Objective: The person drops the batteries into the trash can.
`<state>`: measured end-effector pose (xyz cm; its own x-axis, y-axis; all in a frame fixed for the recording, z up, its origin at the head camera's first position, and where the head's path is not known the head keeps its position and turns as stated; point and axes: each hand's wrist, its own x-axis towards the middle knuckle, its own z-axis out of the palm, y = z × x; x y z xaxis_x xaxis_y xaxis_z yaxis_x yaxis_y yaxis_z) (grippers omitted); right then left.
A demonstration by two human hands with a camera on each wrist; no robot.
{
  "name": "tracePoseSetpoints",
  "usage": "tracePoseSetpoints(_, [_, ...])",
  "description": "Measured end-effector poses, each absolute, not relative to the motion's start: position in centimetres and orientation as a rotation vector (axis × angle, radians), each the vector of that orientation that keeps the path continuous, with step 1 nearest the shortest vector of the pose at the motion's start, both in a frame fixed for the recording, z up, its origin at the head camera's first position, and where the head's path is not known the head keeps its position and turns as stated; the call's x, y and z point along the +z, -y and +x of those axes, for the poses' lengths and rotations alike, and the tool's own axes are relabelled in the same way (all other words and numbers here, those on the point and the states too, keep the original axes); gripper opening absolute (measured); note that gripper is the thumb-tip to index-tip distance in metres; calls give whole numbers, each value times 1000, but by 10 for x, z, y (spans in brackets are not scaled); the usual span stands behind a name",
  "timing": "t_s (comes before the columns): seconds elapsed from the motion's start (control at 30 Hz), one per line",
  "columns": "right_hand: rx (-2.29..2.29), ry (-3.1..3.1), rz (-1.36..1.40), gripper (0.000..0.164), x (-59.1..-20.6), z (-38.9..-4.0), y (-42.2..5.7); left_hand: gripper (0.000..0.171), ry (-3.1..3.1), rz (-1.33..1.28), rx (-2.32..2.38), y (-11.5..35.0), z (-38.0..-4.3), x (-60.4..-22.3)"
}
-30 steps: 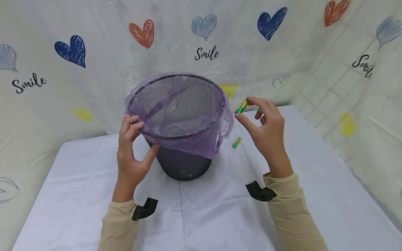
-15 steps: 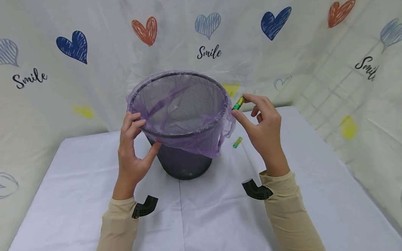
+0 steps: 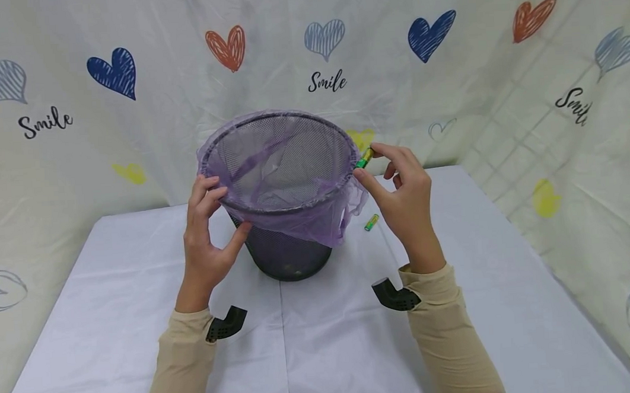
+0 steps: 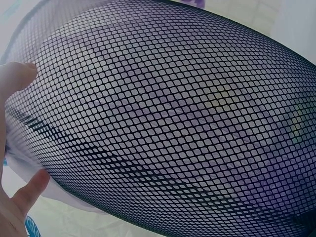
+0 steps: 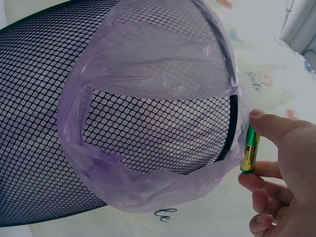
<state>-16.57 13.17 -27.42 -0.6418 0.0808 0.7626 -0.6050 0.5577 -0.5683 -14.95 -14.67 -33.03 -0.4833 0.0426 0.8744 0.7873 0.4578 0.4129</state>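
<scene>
A black mesh wastebasket (image 3: pixel 291 260) stands on the table, lined with a thin purple bin bag (image 3: pixel 306 223) folded over its rim. My left hand (image 3: pixel 202 247) grips the left side of that rim, fingers over the top edge and thumb low on the outside. Between thumb and fingertips, my right hand (image 3: pixel 407 194) pinches a green and gold battery (image 5: pixel 250 153) right at the rim's right side. A similar battery (image 3: pixel 371 222) lies on the table below that hand. In the left wrist view, mesh (image 4: pixel 163 113) fills most of the picture.
White cloth covers the table (image 3: pixel 112 302). Behind it hangs a pale curtain (image 3: pixel 167 26) printed with hearts and "Smile". Each sleeve carries a black bracket, one on the left wrist (image 3: pixel 228 324) and one on the right wrist (image 3: pixel 395 295).
My right hand has moved left with the battery, from beside the wastebasket up to its rim. My left hand keeps its hold on the rim, and the battery on the table has stayed put.
</scene>
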Motion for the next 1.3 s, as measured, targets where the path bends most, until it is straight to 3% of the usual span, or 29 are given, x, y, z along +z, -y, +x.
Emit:
tracePoseSetpoints(0.23, [1150,2007,448,39,-269,-164,-127,58,1868,-690,-1080,155,-161,-345])
tracePoseSetpoints(0.87, [1147,2055,477,39,-263,-169,-121,52,1856,-709,-1103,146,-147,-327])
tracePoseSetpoints(1.3, [1129,2096,515,43,-284,-192,-130,52,1855,-707,-1103,145,-146,-327])
